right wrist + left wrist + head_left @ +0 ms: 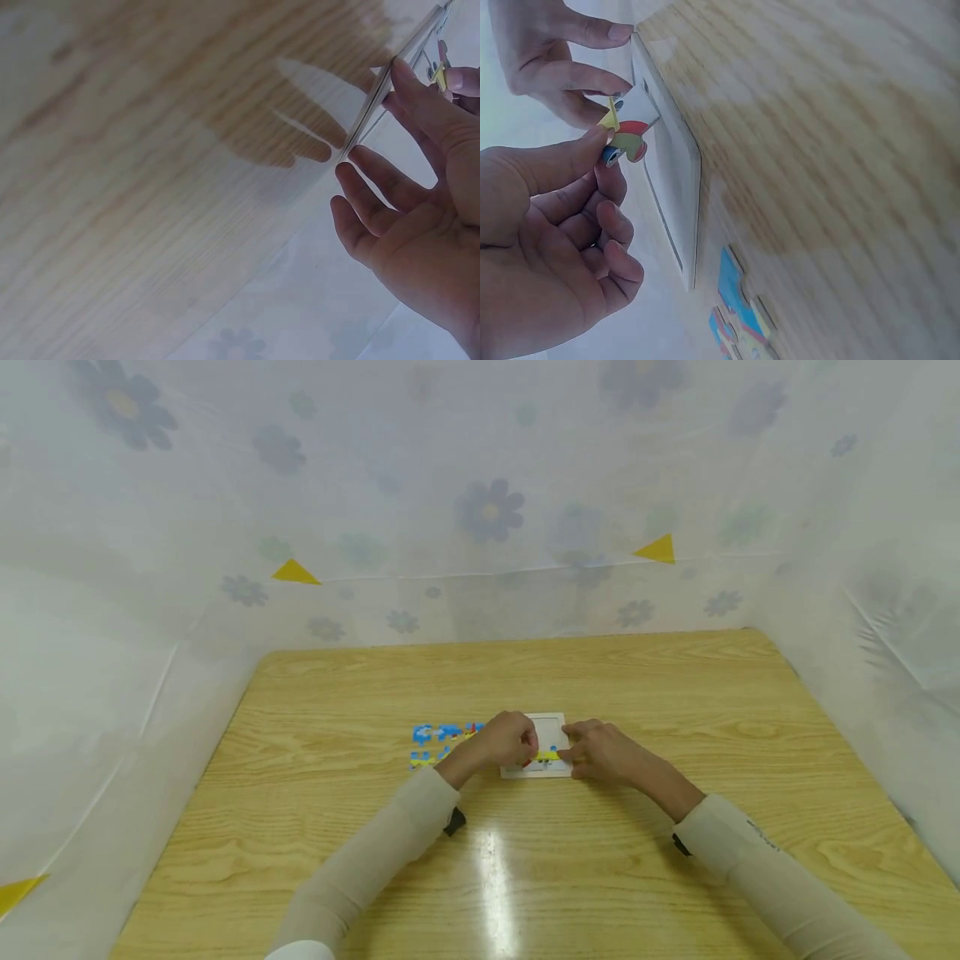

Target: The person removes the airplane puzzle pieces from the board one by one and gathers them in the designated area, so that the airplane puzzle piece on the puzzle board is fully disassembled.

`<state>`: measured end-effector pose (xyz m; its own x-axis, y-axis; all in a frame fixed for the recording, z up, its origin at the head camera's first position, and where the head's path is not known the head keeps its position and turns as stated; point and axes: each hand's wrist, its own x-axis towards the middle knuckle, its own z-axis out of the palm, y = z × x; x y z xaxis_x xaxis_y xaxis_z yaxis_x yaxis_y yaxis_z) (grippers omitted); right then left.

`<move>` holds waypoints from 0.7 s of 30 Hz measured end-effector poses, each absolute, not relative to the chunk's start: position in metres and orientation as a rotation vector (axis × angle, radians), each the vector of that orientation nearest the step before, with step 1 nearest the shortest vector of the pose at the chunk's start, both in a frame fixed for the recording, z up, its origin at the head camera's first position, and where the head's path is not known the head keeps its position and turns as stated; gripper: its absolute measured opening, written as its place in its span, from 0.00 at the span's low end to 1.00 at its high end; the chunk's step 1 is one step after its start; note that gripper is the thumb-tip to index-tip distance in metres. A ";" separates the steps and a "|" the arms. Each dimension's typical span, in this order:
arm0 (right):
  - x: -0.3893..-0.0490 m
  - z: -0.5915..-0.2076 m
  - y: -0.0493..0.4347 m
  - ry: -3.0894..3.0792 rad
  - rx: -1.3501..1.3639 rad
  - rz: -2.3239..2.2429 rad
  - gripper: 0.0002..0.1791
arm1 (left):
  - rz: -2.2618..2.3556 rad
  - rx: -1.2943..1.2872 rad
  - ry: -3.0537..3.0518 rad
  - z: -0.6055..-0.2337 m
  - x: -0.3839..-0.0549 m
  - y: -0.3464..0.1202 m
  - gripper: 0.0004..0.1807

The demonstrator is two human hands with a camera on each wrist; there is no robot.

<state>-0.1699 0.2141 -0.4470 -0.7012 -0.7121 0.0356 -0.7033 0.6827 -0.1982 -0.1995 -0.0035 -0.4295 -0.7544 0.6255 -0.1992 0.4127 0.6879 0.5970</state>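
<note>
In the head view, a white puzzle tray (553, 717) lies between the two hands. My left hand (510, 739) is over its left part, with thumb and index finger pinching a jigsaw puzzle piece (632, 141) coloured red, green and white. The other left fingers are loosely curled. My right hand (607, 752) rests at the tray's right edge, fingers extended and spread. Its thumb touches the tray border in the right wrist view, while its index finger reaches in beside the pinched piece. A yellow strip of puzzle (547, 756) shows inside the tray between the hands.
Several loose blue and yellow puzzle pieces (423, 735) lie on the wooden table (337, 693) left of the tray, partly hidden by the left forearm. A pale flowered curtain (420, 527) surrounds the table's back and sides.
</note>
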 end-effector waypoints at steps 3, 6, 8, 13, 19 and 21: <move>-0.170 -0.447 0.214 2.850 -1.222 -0.280 0.18 | 0.763 0.837 2.499 -0.427 -0.200 -0.008 0.04; -0.171 -0.446 0.214 2.856 -1.240 -0.267 0.18 | 0.770 0.863 2.485 -0.424 -0.201 -0.013 0.04; -0.171 -0.446 0.214 2.856 -1.237 -0.261 0.18 | 0.768 0.868 2.480 -0.422 -0.202 -0.017 0.05; -0.172 -0.447 0.213 2.855 -1.218 -0.224 0.18 | 0.757 0.850 2.475 -0.419 -0.204 -0.028 0.06; -0.170 -0.445 0.214 2.847 -1.219 -0.253 0.19 | 0.771 0.859 2.459 -0.418 -0.206 -0.044 0.06; -0.169 -0.444 0.214 2.852 -1.253 -0.270 0.19 | 0.777 0.857 2.448 -0.417 -0.206 -0.049 0.05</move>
